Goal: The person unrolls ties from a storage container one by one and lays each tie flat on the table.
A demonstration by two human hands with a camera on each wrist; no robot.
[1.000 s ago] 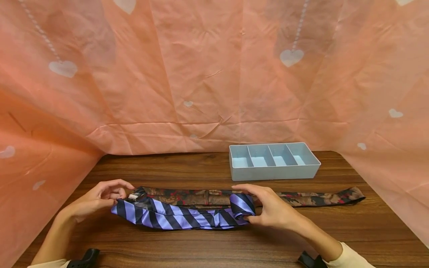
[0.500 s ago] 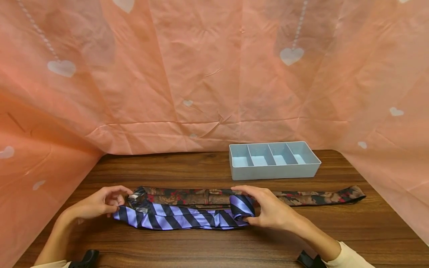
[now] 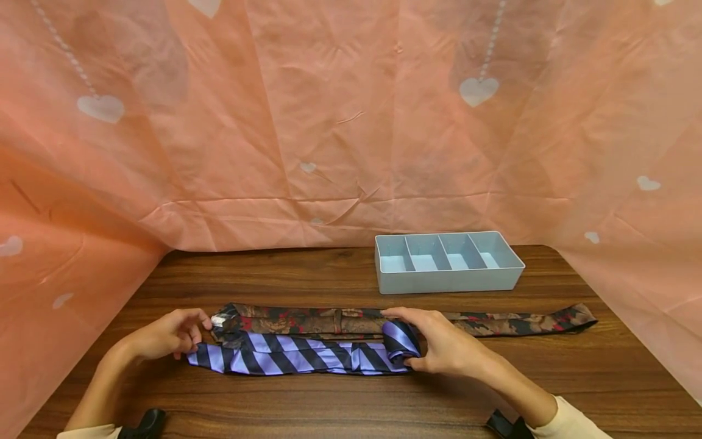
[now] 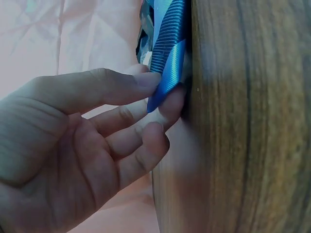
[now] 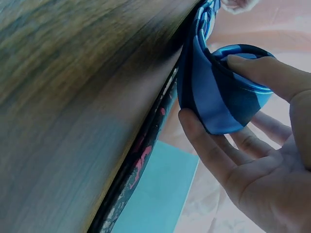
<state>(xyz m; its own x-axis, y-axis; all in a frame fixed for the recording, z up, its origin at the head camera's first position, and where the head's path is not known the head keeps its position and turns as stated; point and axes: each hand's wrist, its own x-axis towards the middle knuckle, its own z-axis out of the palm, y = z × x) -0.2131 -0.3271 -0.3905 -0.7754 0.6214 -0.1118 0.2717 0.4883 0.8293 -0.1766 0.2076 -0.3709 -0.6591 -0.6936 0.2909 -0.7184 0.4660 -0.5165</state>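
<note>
A purple-and-black striped necktie (image 3: pixel 296 356) lies across the front of the table, its right end wound into a roll (image 3: pixel 399 339). My right hand (image 3: pixel 455 346) grips that roll; in the right wrist view the thumb rests on the coil's top edge and fingers lie along the other side. At the tie's left end my left hand (image 3: pixel 164 335) pinches the tip between thumb and finger, as the left wrist view (image 4: pixel 167 87) shows. Just behind lies a brown patterned necktie (image 3: pixel 307 321) with red spots, stretched flat and partly hidden by the right hand.
A pale blue-grey box (image 3: pixel 450 281) with several compartments stands at the back right of the wooden table (image 3: pixel 285 277). A peach cloth (image 3: pixel 340 134) with white hearts hangs behind and at both sides.
My left hand has shifted slightly to the right and down along with the tie's left tip, which now lies flatter. The roll in my right hand has tilted and moved slightly right.
</note>
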